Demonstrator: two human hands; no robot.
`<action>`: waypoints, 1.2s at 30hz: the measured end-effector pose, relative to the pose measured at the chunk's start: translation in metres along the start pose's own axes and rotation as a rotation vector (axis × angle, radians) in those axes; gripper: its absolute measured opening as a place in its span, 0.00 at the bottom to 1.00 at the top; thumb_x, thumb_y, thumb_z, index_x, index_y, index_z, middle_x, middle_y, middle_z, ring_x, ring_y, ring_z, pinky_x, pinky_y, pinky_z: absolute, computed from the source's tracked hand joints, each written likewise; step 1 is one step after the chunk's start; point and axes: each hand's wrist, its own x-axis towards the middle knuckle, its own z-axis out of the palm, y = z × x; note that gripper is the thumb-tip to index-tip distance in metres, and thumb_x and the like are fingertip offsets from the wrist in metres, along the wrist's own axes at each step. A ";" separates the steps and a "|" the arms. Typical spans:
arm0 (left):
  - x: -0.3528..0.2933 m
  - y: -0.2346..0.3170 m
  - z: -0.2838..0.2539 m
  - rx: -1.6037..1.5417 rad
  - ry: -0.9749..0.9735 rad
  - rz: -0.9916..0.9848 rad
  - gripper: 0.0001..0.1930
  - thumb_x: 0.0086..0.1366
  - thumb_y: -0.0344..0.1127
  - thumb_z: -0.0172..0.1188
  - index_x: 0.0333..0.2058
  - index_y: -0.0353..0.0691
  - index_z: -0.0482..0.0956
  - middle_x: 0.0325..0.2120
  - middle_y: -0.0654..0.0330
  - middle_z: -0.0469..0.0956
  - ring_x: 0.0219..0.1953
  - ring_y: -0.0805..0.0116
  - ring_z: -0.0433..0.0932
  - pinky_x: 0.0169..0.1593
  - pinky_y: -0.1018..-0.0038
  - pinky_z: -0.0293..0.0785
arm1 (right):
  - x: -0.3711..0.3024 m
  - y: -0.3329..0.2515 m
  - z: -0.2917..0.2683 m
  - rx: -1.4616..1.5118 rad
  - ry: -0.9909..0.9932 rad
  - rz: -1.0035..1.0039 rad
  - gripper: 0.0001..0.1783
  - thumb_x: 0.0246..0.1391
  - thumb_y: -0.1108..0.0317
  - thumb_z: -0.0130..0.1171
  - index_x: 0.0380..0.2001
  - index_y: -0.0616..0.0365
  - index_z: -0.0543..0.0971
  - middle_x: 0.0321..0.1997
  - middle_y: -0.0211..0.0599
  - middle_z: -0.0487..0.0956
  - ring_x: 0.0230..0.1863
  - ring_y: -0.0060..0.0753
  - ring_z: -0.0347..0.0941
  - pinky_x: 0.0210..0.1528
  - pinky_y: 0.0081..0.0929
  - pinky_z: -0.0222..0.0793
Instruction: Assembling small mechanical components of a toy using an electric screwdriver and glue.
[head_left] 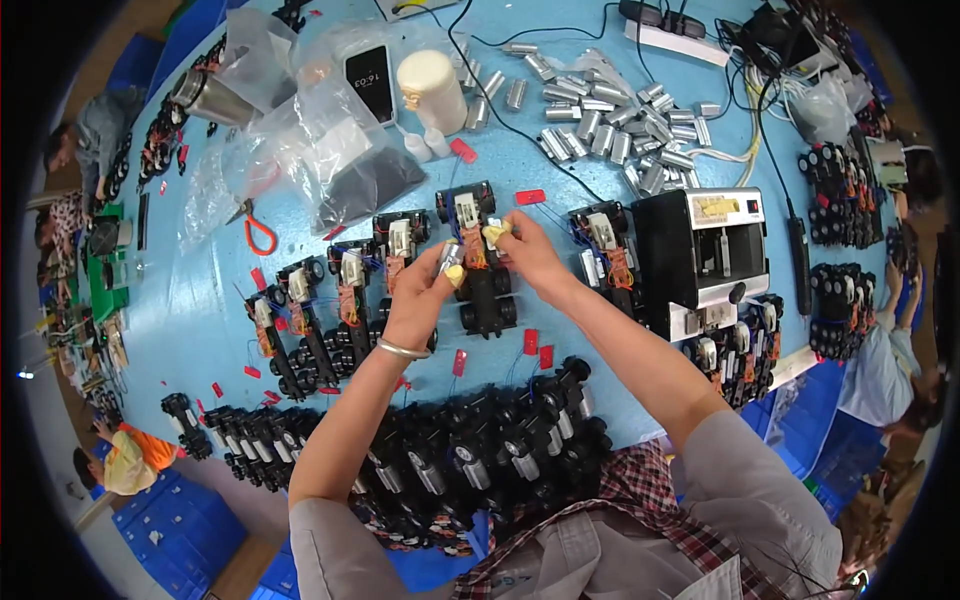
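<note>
A black toy car chassis (489,300) with a circuit board and wires lies between my hands. My left hand (418,292), with a yellow finger cover on the thumb, pinches a silver cylinder (452,257) at the chassis's left side. On the other side my right hand (527,255), also with yellow finger covers, is closed at the chassis's edge; what it pinches is mostly hidden by the fingers. Similar chassis (352,285) stand in a row to the left, and another chassis (607,250) lies to the right.
Loose silver cylinders (620,145) are heaped at the back. A black machine (650,250) stands right, near a soldering iron-like black tool (798,265). Orange-handled cutters (262,236), plastic bags (345,150), a phone (371,85) and a cream container (432,90) lie left. More chassis (470,445) line the near edge.
</note>
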 end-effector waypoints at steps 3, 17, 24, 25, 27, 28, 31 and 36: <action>0.000 -0.002 0.003 -0.226 -0.007 -0.155 0.19 0.60 0.28 0.51 0.51 0.35 0.64 0.43 0.61 0.71 0.44 0.72 0.71 0.48 0.74 0.71 | -0.015 0.006 -0.016 -0.057 0.093 0.016 0.08 0.46 0.70 0.52 0.26 0.61 0.65 0.19 0.30 0.67 0.22 0.20 0.62 0.24 0.22 0.59; 0.024 -0.013 0.021 -0.372 -0.112 -0.295 0.20 0.58 0.31 0.54 0.50 0.33 0.65 0.42 0.61 0.72 0.44 0.74 0.72 0.49 0.77 0.67 | -0.031 0.007 -0.034 -0.103 0.056 -0.015 0.11 0.50 0.67 0.51 0.27 0.62 0.63 0.20 0.32 0.66 0.23 0.21 0.61 0.25 0.23 0.59; 0.040 -0.002 0.012 -0.318 -0.285 -0.381 0.21 0.58 0.31 0.55 0.49 0.31 0.64 0.43 0.59 0.72 0.44 0.72 0.73 0.50 0.76 0.68 | -0.028 -0.003 -0.034 -0.293 -0.072 -0.036 0.07 0.55 0.67 0.46 0.29 0.57 0.61 0.27 0.26 0.65 0.31 0.16 0.60 0.33 0.20 0.63; 0.039 0.002 0.014 -0.280 -0.280 -0.393 0.21 0.58 0.31 0.55 0.49 0.31 0.65 0.43 0.59 0.72 0.44 0.72 0.73 0.50 0.76 0.68 | -0.028 -0.002 -0.033 -0.264 -0.049 -0.068 0.10 0.54 0.66 0.46 0.29 0.60 0.60 0.25 0.37 0.65 0.29 0.29 0.62 0.32 0.27 0.61; 0.040 0.001 0.018 -0.298 -0.254 -0.365 0.20 0.58 0.31 0.54 0.49 0.31 0.65 0.43 0.59 0.72 0.44 0.72 0.72 0.49 0.76 0.68 | -0.027 -0.007 -0.034 -0.237 -0.004 -0.080 0.13 0.53 0.64 0.46 0.31 0.63 0.61 0.24 0.48 0.66 0.27 0.43 0.63 0.33 0.35 0.60; 0.034 0.001 0.021 -0.312 -0.231 -0.342 0.20 0.58 0.31 0.54 0.49 0.31 0.65 0.43 0.59 0.72 0.44 0.72 0.72 0.49 0.76 0.68 | -0.028 0.003 -0.033 -0.263 0.015 -0.113 0.12 0.52 0.64 0.47 0.31 0.63 0.61 0.25 0.49 0.66 0.27 0.46 0.63 0.34 0.35 0.60; 0.034 -0.008 0.019 -0.254 -0.190 -0.344 0.20 0.59 0.33 0.51 0.49 0.33 0.65 0.42 0.61 0.72 0.43 0.71 0.73 0.47 0.76 0.68 | -0.029 0.005 -0.028 -0.371 0.060 -0.179 0.09 0.51 0.68 0.45 0.32 0.62 0.63 0.28 0.51 0.68 0.30 0.45 0.66 0.36 0.35 0.62; 0.030 -0.025 0.061 -0.423 -0.115 -0.275 0.20 0.58 0.33 0.53 0.48 0.34 0.65 0.41 0.60 0.73 0.42 0.70 0.72 0.46 0.74 0.69 | -0.109 -0.049 -0.055 -0.653 0.178 -0.569 0.18 0.50 0.67 0.52 0.43 0.61 0.64 0.39 0.47 0.71 0.41 0.49 0.69 0.45 0.37 0.64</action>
